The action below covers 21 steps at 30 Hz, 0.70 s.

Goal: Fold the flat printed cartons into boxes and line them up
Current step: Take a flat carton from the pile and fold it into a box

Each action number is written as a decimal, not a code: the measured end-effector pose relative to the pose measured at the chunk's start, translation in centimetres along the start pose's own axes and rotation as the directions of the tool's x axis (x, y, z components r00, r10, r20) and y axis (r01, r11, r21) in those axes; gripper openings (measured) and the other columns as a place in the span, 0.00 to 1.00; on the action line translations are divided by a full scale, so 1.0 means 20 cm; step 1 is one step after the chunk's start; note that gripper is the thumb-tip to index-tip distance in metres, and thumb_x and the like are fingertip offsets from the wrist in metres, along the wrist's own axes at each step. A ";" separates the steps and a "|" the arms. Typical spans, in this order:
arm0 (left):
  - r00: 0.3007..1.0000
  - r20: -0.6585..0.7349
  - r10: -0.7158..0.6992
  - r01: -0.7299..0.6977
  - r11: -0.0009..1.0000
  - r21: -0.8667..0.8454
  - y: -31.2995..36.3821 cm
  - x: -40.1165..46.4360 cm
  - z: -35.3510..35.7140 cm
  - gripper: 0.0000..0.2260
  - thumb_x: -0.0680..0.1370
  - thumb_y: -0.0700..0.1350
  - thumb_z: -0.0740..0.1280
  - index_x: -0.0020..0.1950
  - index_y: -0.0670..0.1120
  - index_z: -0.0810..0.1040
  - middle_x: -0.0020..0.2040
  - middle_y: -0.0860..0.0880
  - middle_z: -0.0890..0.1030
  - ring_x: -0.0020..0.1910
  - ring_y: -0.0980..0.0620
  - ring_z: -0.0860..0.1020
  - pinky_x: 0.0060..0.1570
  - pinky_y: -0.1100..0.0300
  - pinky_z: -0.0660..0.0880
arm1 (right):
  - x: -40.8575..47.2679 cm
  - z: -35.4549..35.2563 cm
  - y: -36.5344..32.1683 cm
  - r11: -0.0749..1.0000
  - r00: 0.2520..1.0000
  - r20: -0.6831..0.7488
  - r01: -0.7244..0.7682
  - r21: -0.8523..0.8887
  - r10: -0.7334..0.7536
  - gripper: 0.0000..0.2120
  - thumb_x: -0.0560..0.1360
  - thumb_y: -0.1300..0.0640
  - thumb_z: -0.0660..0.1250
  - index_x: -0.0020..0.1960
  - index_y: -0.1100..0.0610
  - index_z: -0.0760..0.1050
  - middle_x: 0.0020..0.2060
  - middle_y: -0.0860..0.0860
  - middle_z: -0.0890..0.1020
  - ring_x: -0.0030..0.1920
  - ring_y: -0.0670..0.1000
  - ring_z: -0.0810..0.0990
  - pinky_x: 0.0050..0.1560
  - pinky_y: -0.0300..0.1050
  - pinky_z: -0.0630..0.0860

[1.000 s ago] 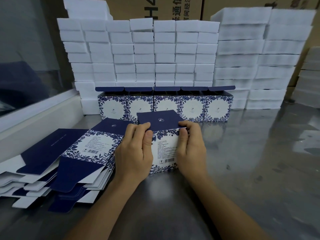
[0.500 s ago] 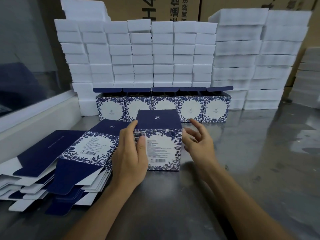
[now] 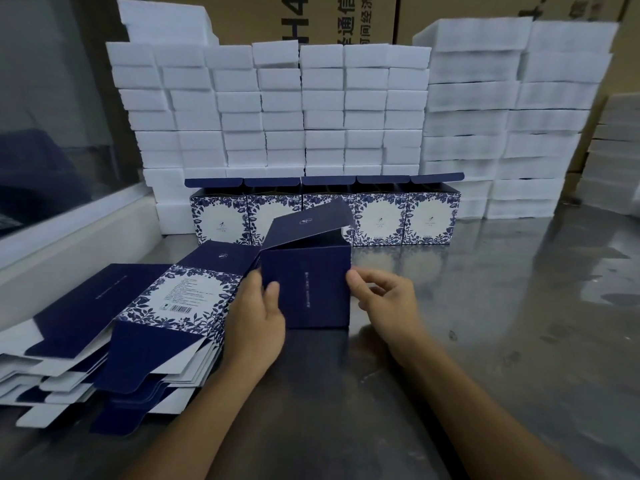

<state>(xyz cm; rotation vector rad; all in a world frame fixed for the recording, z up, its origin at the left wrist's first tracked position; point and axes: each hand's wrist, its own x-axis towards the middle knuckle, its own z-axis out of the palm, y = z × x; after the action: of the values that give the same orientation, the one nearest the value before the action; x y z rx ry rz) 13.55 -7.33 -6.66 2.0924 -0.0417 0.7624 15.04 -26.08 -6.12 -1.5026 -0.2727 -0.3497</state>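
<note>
Folded navy carton (image 3: pixel 306 289) stood upright on the table (image 3: pixel 485 323) before a row of finished boxes (image 3: pixel 325 211), lid raised, gripped by left hand (image 3: pixel 258 323), right hand (image 3: pixel 384 299) loosely curled at its edge, flat cartons (image 3: pixel 114 327) stacked left

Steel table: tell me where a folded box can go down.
Bare steel table lies right of the right hand and right of the row of folded boxes. Left is crowded by the flat carton stack.

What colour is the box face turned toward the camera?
Plain dark navy with a thin line of pale text on the box; head view.
</note>
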 end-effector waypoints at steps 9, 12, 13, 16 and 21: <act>0.979 0.088 -0.185 0.198 0.964 -0.177 0.00 0.02 -0.03 0.21 0.83 0.51 0.58 0.76 0.49 0.64 0.71 0.50 0.72 0.70 0.48 0.70 0.71 0.52 0.64 | 0.00 0.01 0.01 0.989 0.997 0.009 -0.069 -0.135 0.071 0.50 0.55 0.38 0.81 0.73 0.44 0.65 0.64 0.45 0.75 0.63 0.44 0.76 0.57 0.37 0.75; 0.964 0.196 -0.181 0.229 0.938 -0.261 0.02 0.00 -0.02 0.34 0.78 0.65 0.55 0.80 0.54 0.50 0.78 0.56 0.58 0.77 0.56 0.57 0.74 0.60 0.53 | -0.02 0.03 0.01 0.990 0.991 0.124 -0.035 -0.140 0.052 0.53 0.57 0.42 0.84 0.75 0.45 0.62 0.66 0.41 0.76 0.64 0.42 0.77 0.63 0.39 0.76; 0.965 0.210 -0.158 0.217 0.930 -0.298 0.03 0.00 -0.01 0.36 0.76 0.68 0.53 0.80 0.54 0.49 0.79 0.57 0.56 0.77 0.58 0.55 0.75 0.59 0.51 | -0.03 0.04 0.02 0.988 0.991 0.130 0.001 -0.155 0.019 0.46 0.60 0.45 0.84 0.72 0.46 0.67 0.62 0.41 0.80 0.61 0.41 0.80 0.59 0.38 0.78; 0.976 0.188 -0.106 0.177 0.890 -0.419 0.05 -0.01 -0.02 0.34 0.75 0.70 0.51 0.79 0.57 0.54 0.74 0.68 0.58 0.72 0.70 0.58 0.72 0.68 0.54 | -0.05 0.07 0.00 0.976 1.000 0.008 0.031 -0.215 -0.030 0.19 0.70 0.42 0.77 0.57 0.47 0.81 0.43 0.38 0.84 0.42 0.38 0.82 0.46 0.34 0.75; 0.988 0.124 -0.095 0.145 0.855 -0.498 0.12 -0.02 -0.05 0.26 0.72 0.71 0.52 0.68 0.66 0.60 0.55 0.84 0.68 0.56 0.83 0.65 0.58 0.80 0.60 | -0.07 0.11 -0.13 0.998 0.990 -0.133 0.048 -0.039 -0.053 0.24 0.79 0.36 0.59 0.55 0.53 0.82 0.48 0.50 0.85 0.47 0.49 0.81 0.50 0.45 0.77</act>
<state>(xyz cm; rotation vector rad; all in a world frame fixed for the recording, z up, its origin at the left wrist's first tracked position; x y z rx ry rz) 11.97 -8.06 -4.69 1.6062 -0.1474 0.5046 12.93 -23.92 -4.19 -1.5017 -0.1983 -0.4962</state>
